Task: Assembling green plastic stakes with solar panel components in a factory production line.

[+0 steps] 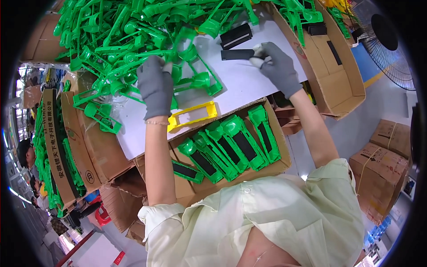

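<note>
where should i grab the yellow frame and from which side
Probably the short right end of the yellow frame, from the right: it lies flat, its open middle leaves room for a fingertip inside the bar, and nothing covers that end, whereas the left end sits close beside the left wrist.

Black-hubbed fan (386, 40) at upper right; strapped cartons (376, 180), stacked, at right; red object (102, 216) at lower left; another person (29, 155) at far left.
</note>
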